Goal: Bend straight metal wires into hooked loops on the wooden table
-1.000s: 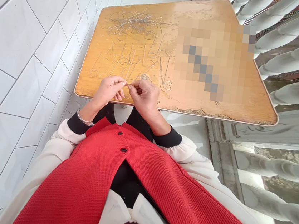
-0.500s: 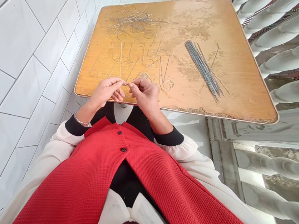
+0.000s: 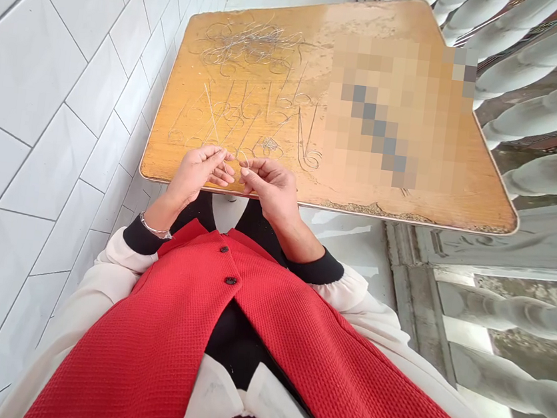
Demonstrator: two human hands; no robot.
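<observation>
Over the table's near edge, my left hand point(image 3: 203, 165) pinches a thin metal wire point(image 3: 212, 113) between thumb and forefinger. The wire's straight end points up and away from me; its other part curves in a loop between the hands. My right hand point(image 3: 272, 183) pinches the curved part of the same wire. Just beyond my fingers lie several bent wires point(image 3: 308, 147) with curled ends and a small cluster of tiny metal pieces point(image 3: 268, 144), too small to make out.
A tangled heap of curled wires point(image 3: 257, 40) lies at the far left of the wooden table point(image 3: 360, 201). A pixelated patch covers the right side, where a dark bundle point(image 3: 379, 128) shows. A tiled wall point(image 3: 64, 144) stands left, a white balustrade point(image 3: 514, 122) right.
The wire's straight end has tilted to the left, and its curved part now shows as an open loop by my right fingers. The table's right side has become pixelated.
</observation>
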